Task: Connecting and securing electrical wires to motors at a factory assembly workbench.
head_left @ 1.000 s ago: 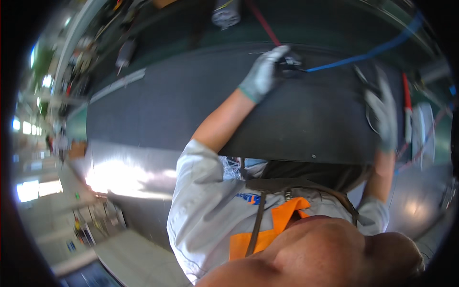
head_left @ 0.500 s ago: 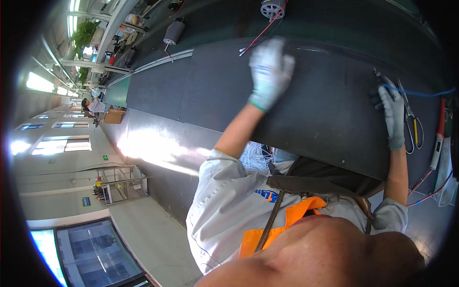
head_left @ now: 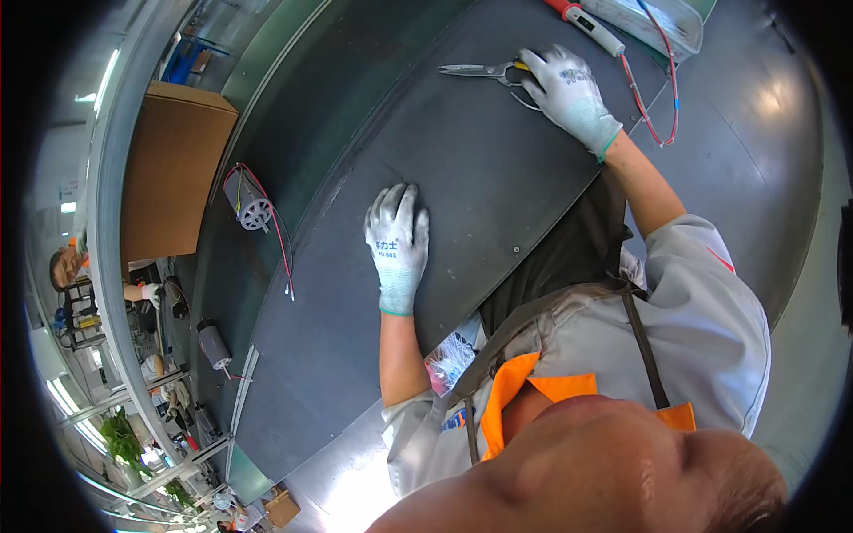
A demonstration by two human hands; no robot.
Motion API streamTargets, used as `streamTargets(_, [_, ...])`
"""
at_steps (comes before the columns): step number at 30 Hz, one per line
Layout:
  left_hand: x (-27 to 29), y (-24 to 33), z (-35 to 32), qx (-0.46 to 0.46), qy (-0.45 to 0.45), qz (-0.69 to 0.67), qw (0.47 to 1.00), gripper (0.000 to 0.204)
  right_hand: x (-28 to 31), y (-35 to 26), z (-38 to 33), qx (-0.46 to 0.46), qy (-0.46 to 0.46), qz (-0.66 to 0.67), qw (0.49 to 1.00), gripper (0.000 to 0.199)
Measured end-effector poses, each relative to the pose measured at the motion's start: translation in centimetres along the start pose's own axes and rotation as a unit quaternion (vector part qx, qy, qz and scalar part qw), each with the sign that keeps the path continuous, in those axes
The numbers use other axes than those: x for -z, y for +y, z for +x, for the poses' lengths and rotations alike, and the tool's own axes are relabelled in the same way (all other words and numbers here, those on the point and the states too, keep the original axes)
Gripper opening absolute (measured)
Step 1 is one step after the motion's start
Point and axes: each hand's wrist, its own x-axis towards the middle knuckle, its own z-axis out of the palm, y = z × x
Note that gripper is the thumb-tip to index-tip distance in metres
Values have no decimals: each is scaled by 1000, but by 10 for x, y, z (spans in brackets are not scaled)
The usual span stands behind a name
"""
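My left hand (head_left: 395, 244), in a white knitted glove with grey fingers, rests palm down on the dark tabletop (head_left: 462, 169). Its fingers stretch out and nothing is in them. Farther off to the right, my right hand (head_left: 567, 93), gloved alike, has its fingers bent over the handle of a pair of scissors (head_left: 475, 71). The blades point left; one handle loop shows beside the hand while the fingers partly cover the yellow-marked one. Left of my left hand, a grey electric motor (head_left: 251, 204) with red leads lies on the green strip.
A second motor (head_left: 213, 345) lies farther left on the green strip (head_left: 293, 133). Behind stands a cardboard box (head_left: 178, 169). Beyond the scissors are a red-and-white pen-shaped tool (head_left: 595, 28) with a red cord and a clear plastic tray (head_left: 662, 22). A metal rail (head_left: 244, 386) edges the tabletop.
The view has swung round. My left hand, blurred near the motor leads before, now lies flat on the table. My right hand has left a dark tool with a blue cord for the scissors.
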Motion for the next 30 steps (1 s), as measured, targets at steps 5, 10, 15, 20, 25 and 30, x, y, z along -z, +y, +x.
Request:
streamTargets(5, [-1, 0, -4, -13, 16, 36, 999, 40, 42, -11, -56, 100, -48, 72, 991, 41])
streamTargets(10, [-2, 3, -7, -12, 22, 51, 998, 39, 110, -29, -112, 20, -202, 68, 977, 63])
streamTargets(15, [-1, 2, -7, -13, 35, 46, 998, 37, 124, -9, -120, 8, -296, 17, 955, 66])
streamTargets(20, [-6, -1, -7, -5, 41, 38, 998, 37, 150, -35, -75, -146, -197, 515, 821, 84])
streamTargets(25, [-3, 2, -4, 0, 46, 28, 999, 36, 175, -90, 0, 105, -122, 690, 706, 91])
streamTargets(30, [1, 2, -5, 26, 10, 31, 999, 38, 192, -139, 75, 340, -42, 636, 692, 70])
